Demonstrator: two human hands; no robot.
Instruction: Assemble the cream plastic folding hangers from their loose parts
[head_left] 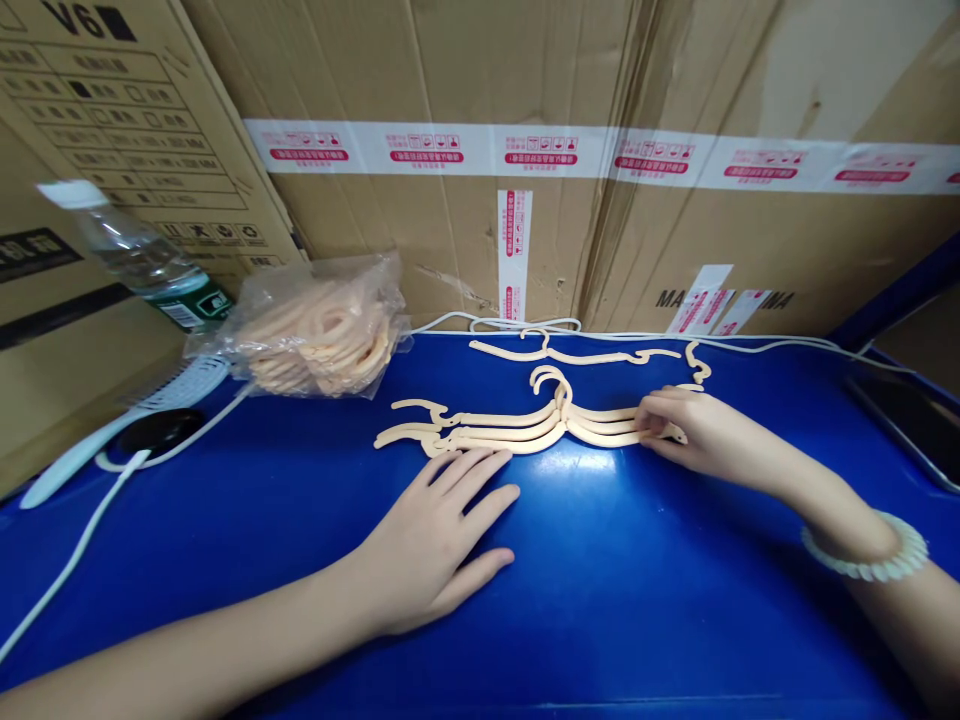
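Several cream-coloured folding clothes hangers (pixel 517 436) lie side by side on the blue tabletop (pixel 600 610), their hooks bunched at the middle. My right hand (pixel 701 428) has its thumb and fingers closed around the right end of these hangers and hides part of it. Fingers spread, my left hand (pixel 431 540) rests palm down in front of their left arms; its fingertips are close to the nearest hanger, and I cannot tell if they touch. Another hanger (pixel 592 357) lies behind the group. A curved cream piece (pixel 697 362) shows just beyond my right hand.
A clear bag of cream hangers (pixel 322 330) stands at the back left, beside a tilted water bottle (pixel 142 250). Near them are a pale hairbrush (pixel 135 430), a black round object (pixel 161 432) and white cables. Cardboard boxes (pixel 435 80) wall the back; a phone-like device (pixel 911 420) lies right.
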